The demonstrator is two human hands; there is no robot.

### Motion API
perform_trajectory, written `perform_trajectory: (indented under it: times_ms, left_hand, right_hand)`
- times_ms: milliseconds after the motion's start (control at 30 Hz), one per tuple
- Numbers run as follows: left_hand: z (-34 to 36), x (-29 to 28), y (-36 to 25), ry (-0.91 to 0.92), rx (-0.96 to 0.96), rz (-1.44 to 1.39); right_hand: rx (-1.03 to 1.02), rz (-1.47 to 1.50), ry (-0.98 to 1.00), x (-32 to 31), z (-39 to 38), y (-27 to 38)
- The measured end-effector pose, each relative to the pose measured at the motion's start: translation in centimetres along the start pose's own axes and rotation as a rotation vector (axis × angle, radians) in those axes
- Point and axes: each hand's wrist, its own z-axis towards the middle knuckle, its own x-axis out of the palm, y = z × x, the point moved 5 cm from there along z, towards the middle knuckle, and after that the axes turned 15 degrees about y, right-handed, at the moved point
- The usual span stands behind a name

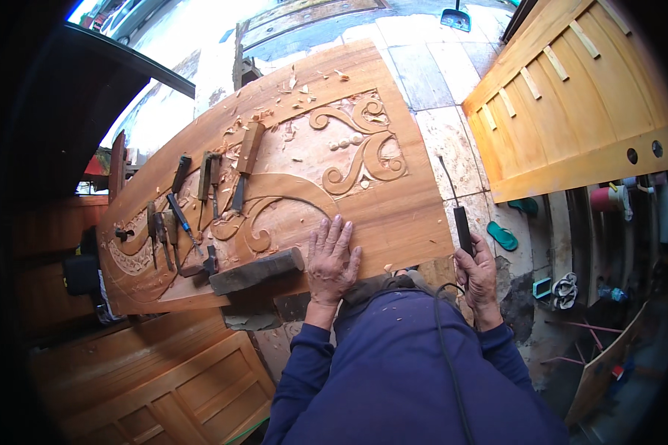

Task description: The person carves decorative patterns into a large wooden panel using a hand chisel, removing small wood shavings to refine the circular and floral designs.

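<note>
A large carved wooden panel point(393, 215) lies in front of me, with raised scrolls and leaves and curled shavings. My left hand point(332, 261) rests flat on its near edge, fingers stretched out, holding nothing. Off the panel's right edge, my right hand point(479, 276) is closed around the black handle of a thin carving chisel point(462, 230). The slim metal shaft points away from me, its tip over the floor tiles. Left of my left hand lies a thick wooden mallet point(256, 272). A wide wood-handled chisel point(249, 152) lies across the carving.
Several smaller carving tools point(172, 226) lie over the panel's left part. A light wooden door point(564, 104) stands at the right. Below it are a green slipper point(502, 236) and grey sandals point(565, 291). Another panelled door point(200, 386) is at the lower left. A dark cord point(445, 348) hangs down my front.
</note>
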Motion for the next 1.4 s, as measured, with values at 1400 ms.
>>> perform_trajectory:
  times_ms: [1400]
  left_hand:
    - [2.9, 3.3, -3.9, 0.050, -0.644, 0.067]
  right_hand:
    - [0.364, -0.422, 0.642, -8.5, 18.3, 11.1]
